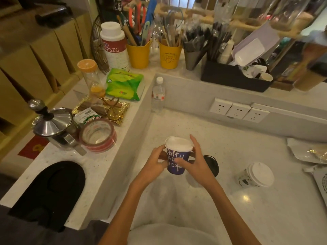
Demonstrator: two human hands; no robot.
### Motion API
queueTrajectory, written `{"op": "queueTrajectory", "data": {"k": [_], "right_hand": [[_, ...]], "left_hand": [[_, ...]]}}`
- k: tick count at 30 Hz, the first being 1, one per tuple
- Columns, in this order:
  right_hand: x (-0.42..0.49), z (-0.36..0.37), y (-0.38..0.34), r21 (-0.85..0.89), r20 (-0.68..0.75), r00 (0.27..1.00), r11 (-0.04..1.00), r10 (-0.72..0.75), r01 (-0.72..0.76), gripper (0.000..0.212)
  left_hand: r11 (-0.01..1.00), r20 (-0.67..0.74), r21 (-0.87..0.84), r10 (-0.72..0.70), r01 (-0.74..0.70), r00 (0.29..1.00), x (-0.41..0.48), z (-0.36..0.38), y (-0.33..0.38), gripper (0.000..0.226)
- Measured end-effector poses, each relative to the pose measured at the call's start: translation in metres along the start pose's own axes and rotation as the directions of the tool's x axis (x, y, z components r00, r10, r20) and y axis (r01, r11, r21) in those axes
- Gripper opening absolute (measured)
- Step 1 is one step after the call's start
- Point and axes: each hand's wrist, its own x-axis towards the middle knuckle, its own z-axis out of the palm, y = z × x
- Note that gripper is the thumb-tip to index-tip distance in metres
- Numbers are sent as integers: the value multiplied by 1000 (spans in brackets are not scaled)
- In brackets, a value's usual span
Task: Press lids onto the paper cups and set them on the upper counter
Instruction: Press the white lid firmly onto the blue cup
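Two bare arms reach out from the bottom of the view over the low surface (203, 200). Both hands meet around one blue cup (176, 163) with white writing on its side. The left hand (155, 165) wraps the cup's left side, fingers curled round it and thumb up near the rim. The right hand (196, 163) holds the right side, thumb across the front of the cup and fingers reaching up to the edge of the white lid (178, 143). The lid sits on top of the cup, between the two hands. It is hard to tell if the cup stands on the surface or is lifted just above it.

A dark cup (212, 165) peeks out just behind the right hand. To the right, well apart, stands a second cup with a white lid (260, 174), on a patterned body. That makes three cups on the low surface, two with lids.

On the upper counter (109, 156) to the left sit one roll of tape (98, 137), one steel pot (53, 124) and one green pack of tissues (123, 84). One water bottle (158, 94) stands in the corner, and three wall sockets (238, 110) are in a row behind.
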Motion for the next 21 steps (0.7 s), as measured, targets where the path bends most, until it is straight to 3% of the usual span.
{"op": "queueTrajectory", "data": {"k": [4,9,13,16,19,21], "right_hand": [[-23,-21,-23,215,10,999,976,37,-38,73],[-37,-25,-29,314,7,1000,949,22,-23,59],[-43,-23,-36,332,-7,1000,943,8,-5,56],[-43,-7,-45,231,-146,989,973,3,31,50],[-45,6,-47,333,-138,989,943,46,2,55],[-48,6,-51,385,-137,989,923,54,3,66]], "left_hand": [[882,108,-466,-28,76,994,-25,4,33,49],[760,222,-634,1,144,975,-39,15,50,77],[839,84,-544,42,10,996,-42,20,56,54],[943,-115,-319,65,-99,991,-43,28,60,61],[982,-233,-49,168,-184,958,-48,38,67,66],[973,-247,42,231,-228,941,-53,41,69,69]]}}
